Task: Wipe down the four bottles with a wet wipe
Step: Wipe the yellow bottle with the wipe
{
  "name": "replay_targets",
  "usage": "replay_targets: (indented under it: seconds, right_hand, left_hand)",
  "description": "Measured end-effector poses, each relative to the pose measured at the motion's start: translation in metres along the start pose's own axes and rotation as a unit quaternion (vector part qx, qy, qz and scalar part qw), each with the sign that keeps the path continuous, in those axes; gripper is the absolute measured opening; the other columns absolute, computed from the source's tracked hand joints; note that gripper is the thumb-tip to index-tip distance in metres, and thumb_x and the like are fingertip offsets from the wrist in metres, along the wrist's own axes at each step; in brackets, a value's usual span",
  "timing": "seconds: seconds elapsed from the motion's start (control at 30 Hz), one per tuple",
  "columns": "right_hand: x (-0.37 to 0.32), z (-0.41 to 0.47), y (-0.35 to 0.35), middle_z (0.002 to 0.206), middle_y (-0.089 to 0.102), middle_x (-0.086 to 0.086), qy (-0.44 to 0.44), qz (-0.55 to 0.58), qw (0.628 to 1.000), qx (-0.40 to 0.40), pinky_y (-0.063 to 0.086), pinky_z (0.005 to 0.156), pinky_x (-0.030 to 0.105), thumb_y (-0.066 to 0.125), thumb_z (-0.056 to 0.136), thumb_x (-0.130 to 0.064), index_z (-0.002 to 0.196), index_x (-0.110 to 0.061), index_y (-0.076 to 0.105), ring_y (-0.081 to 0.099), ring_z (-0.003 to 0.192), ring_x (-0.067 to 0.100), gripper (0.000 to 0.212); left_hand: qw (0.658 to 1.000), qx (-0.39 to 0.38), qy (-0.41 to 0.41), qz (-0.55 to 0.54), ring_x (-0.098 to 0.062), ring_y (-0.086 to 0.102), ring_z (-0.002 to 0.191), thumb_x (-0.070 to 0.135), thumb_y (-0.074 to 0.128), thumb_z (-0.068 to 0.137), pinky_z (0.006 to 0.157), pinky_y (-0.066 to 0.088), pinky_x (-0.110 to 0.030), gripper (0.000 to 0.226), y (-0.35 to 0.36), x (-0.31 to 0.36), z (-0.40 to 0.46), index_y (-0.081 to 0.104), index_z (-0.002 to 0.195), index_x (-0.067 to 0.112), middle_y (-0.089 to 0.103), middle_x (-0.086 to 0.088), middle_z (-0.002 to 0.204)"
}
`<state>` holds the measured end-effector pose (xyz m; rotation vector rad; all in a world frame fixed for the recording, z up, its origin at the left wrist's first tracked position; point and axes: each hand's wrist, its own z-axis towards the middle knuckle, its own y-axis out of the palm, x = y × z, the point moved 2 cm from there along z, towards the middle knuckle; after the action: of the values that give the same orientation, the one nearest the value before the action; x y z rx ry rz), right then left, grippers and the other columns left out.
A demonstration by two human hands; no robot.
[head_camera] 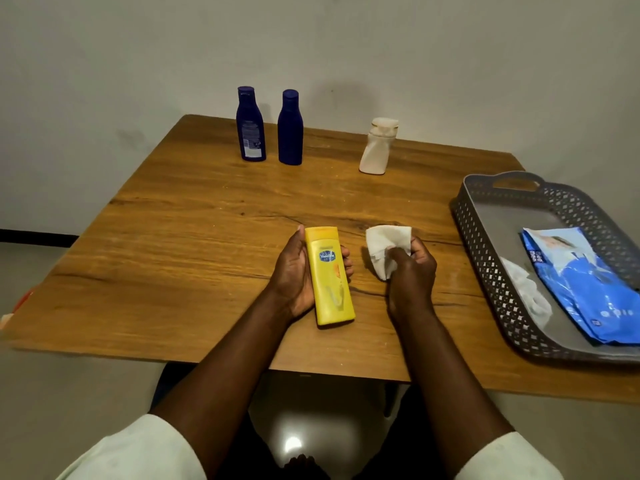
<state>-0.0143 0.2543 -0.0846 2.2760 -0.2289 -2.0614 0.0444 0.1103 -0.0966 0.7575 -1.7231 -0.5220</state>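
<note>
My left hand (292,277) grips a yellow lotion bottle (330,282) above the near middle of the wooden table (194,237), label facing up and cap pointing away. Just right of it, my right hand (410,275) pinches a crumpled white wet wipe (384,244), which is apart from the bottle. Two dark blue bottles (250,124) (290,128) stand upright side by side at the far edge. A cream white bottle (377,147) stands to their right, leaning slightly.
A grey perforated tray (485,237) sits at the table's right edge, holding a blue wet-wipe pack (585,289) and a crumpled white wipe (530,292). A plain wall stands behind the table.
</note>
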Motion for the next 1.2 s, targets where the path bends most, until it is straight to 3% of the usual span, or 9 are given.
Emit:
replay_targets:
  seconds: [0.17, 0.3, 0.37, 0.5, 0.6, 0.77, 0.87, 1.0, 1.2]
  right_hand:
    - [-0.021, -0.005, 0.005, 0.095, 0.068, 0.004, -0.010, 0.013, 1.000, -0.013, 0.057, 0.069, 0.026, 0.062, 0.088, -0.003, 0.108, -0.012, 0.063, 0.066, 0.082, 0.011, 0.021]
    - [-0.047, -0.008, 0.016, 0.086, 0.064, 0.001, -0.146, -0.107, 0.983, -0.038, 0.050, 0.056, 0.016, 0.061, 0.089, -0.005, 0.103, -0.009, 0.063, 0.062, 0.069, -0.004, 0.014]
    - [-0.056, -0.005, 0.023, 0.092, 0.065, 0.005, -0.257, -0.198, 0.945, -0.051, 0.052, 0.066, 0.026, 0.064, 0.086, -0.006, 0.099, -0.010, 0.065, 0.062, 0.082, 0.009, 0.014]
    - [-0.054, -0.005, 0.042, 0.093, 0.062, 0.011, -0.437, -0.306, 0.843, -0.076, 0.039, 0.071, 0.010, 0.066, 0.079, 0.000, 0.094, -0.003, 0.068, 0.054, 0.086, 0.009, 0.015]
    - [-0.037, -0.014, 0.049, 0.095, 0.060, 0.014, -0.452, -0.335, 0.815, -0.137, 0.041, 0.071, 0.016, 0.065, 0.079, 0.006, 0.101, -0.002, 0.070, 0.057, 0.089, 0.019, 0.024]
    - [-0.009, -0.034, 0.050, 0.104, 0.059, 0.019, -0.477, -0.401, 0.761, -0.185, 0.048, 0.074, 0.035, 0.058, 0.076, 0.008, 0.108, -0.002, 0.069, 0.055, 0.099, 0.031, 0.035]
    - [-0.008, -0.045, 0.047, 0.110, 0.059, 0.019, -0.471, -0.417, 0.756, -0.181, 0.048, 0.077, 0.035, 0.054, 0.079, 0.005, 0.112, -0.002, 0.067, 0.054, 0.103, 0.031, 0.036]
    - [-0.002, -0.067, 0.032, 0.120, 0.057, 0.014, -0.445, -0.452, 0.736, -0.236, 0.046, 0.086, 0.030, 0.067, 0.077, 0.005, 0.119, -0.005, 0.064, 0.051, 0.111, 0.027, 0.043]
    - [0.020, -0.095, -0.008, 0.121, 0.059, 0.018, -0.467, -0.483, 0.687, -0.276, 0.040, 0.095, 0.028, 0.078, 0.074, -0.004, 0.116, -0.003, 0.064, 0.050, 0.115, 0.029, 0.045]
  left_hand:
    - [1.000, 0.004, -0.003, 0.001, -0.026, 0.065, 0.077, 0.061, 0.024, 0.095, 0.076, 0.054, -0.037, 0.074, 0.000, -0.001, 0.002, 0.061, 0.101, -0.002, 0.067, -0.016, 0.086]
    - [1.000, -0.004, -0.003, -0.004, -0.025, 0.064, 0.077, 0.062, 0.025, 0.094, 0.075, 0.054, -0.037, 0.072, 0.000, -0.001, 0.003, 0.058, 0.106, -0.001, 0.065, -0.015, 0.087]
    - [1.000, -0.008, -0.002, -0.003, -0.024, 0.064, 0.077, 0.062, 0.026, 0.094, 0.073, 0.055, -0.036, 0.072, 0.001, -0.001, 0.003, 0.057, 0.107, -0.001, 0.064, -0.015, 0.088]
    - [1.000, 0.001, 0.005, -0.009, -0.026, 0.063, 0.084, 0.060, 0.027, 0.094, 0.082, 0.050, -0.040, 0.067, 0.000, -0.002, 0.005, 0.059, 0.112, 0.003, 0.064, -0.016, 0.095]
    - [0.999, -0.005, 0.004, -0.042, -0.026, 0.063, 0.095, 0.056, 0.027, 0.097, 0.091, 0.047, -0.041, 0.060, 0.003, -0.002, 0.004, 0.059, 0.119, 0.010, 0.066, -0.014, 0.106]
    - [0.997, 0.006, -0.002, -0.072, -0.018, 0.069, 0.085, 0.052, 0.026, 0.098, 0.082, 0.053, -0.030, 0.055, 0.000, -0.002, 0.005, 0.062, 0.108, 0.012, 0.073, -0.007, 0.092]
    - [0.997, 0.010, -0.005, -0.073, -0.016, 0.069, 0.078, 0.053, 0.029, 0.098, 0.077, 0.054, -0.029, 0.055, -0.003, -0.002, 0.005, 0.063, 0.099, 0.010, 0.072, -0.007, 0.083]
    - [0.997, 0.022, -0.012, -0.067, -0.017, 0.065, 0.064, 0.056, 0.030, 0.096, 0.064, 0.054, -0.025, 0.058, -0.004, -0.002, 0.008, 0.060, 0.087, 0.007, 0.067, -0.008, 0.071]
    - [0.999, 0.010, -0.005, -0.035, -0.024, 0.060, 0.071, 0.061, 0.024, 0.094, 0.071, 0.051, -0.034, 0.071, -0.001, -0.002, 0.006, 0.060, 0.091, 0.000, 0.061, -0.013, 0.080]
